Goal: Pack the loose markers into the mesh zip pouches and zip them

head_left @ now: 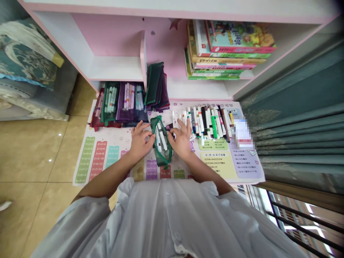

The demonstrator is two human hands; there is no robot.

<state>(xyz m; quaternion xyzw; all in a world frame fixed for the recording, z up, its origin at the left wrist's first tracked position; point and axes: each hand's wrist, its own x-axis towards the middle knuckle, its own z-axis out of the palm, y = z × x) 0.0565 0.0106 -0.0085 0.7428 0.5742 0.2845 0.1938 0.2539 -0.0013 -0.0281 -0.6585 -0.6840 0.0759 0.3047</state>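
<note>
A green mesh zip pouch [161, 143] lies lengthwise on the printed maths mat [91, 157], with several white-barrelled markers visible through it. My left hand [139, 141] grips its left edge near the top. My right hand [182, 139] presses in from the other side, its thumb and fingertips at the pouch's upper right edge. Just beyond my right fingers, a long row of several markers [206, 123] lies side by side on the mat. Several filled mesh pouches [123, 104] lie beyond my left hand.
A stack of dark mesh pouches [157, 87] leans against a white and pink shelf unit [115, 68], which holds a row of books [228, 50]. A teal curtain [295, 125] hangs at right. Tiled floor [34, 150] and folded bedding [24, 61] lie at left.
</note>
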